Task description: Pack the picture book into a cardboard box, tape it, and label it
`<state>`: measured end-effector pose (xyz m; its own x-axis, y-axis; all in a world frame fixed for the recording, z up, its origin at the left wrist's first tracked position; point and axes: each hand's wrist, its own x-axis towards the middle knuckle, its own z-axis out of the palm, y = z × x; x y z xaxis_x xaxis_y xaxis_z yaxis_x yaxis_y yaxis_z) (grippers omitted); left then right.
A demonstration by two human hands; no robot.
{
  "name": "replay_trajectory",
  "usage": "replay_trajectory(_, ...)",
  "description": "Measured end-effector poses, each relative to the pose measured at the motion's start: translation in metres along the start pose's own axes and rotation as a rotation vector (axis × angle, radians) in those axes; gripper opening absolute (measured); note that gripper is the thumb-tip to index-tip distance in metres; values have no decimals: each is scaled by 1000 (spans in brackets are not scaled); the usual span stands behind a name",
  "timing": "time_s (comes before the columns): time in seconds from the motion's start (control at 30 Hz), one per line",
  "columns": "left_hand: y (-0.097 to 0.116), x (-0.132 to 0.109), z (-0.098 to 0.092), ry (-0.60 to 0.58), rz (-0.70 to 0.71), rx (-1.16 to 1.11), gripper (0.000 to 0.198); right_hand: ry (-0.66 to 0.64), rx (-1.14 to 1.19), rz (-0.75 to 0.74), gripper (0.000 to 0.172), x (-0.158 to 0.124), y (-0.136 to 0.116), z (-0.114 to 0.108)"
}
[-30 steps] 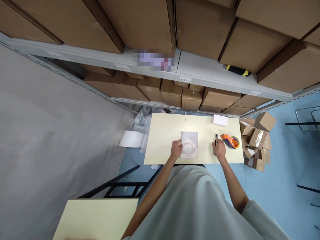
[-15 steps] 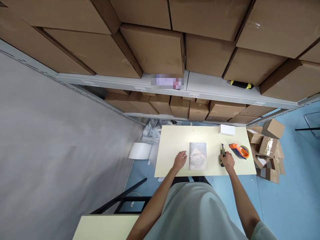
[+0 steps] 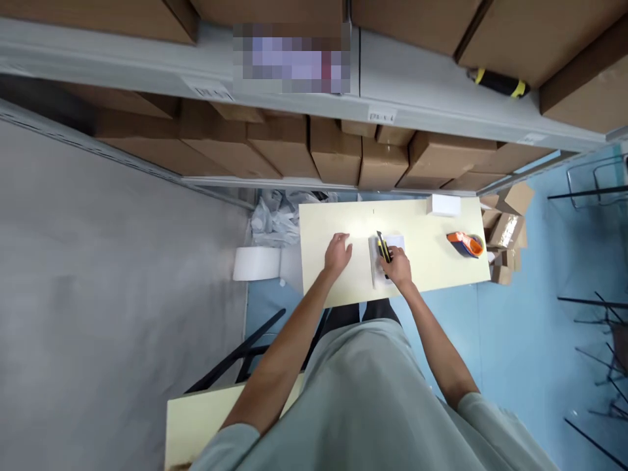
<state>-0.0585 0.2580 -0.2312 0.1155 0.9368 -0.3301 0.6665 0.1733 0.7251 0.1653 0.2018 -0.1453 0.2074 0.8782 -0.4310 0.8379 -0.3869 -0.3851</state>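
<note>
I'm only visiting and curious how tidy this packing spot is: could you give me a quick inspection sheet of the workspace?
Surface: pale yellow table.
Job's things: utility knife held over a clear-wrapped packet.
Clutter: white box, orange tape dispenser.
Hands: left hand open, on the table; right hand grips the knife.
Cables: nothing seen.
Surroundings: shelves of cardboard boxes; white roll on the floor.

An orange tape dispenser (image 3: 466,244) and a white box (image 3: 443,205) sit on the pale table (image 3: 432,268), below shelved cardboard boxes (image 3: 333,157).
</note>
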Motion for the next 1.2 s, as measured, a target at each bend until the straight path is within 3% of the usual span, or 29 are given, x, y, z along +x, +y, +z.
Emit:
replay_trajectory(0.2,0,8,13,-22,44,57,36,-96,-79,46,37,-11,-31,14)
replay_trajectory(0.47,-2,17,7,-90,74,77,19,-112,-200,31,32,-9,-56,15)
replay_trajectory(0.63,7,18,3,-123,52,122,23,-119,-298,40,31,-6,-69,13)
replay_trajectory(0.83,16,15,3,-175,2,132,23,-157,-445,48,31,-8,-77,11)
replay_trajectory(1.2,12,26,13,-148,-60,125,19,-156,-500,23,34,-13,-78,11)
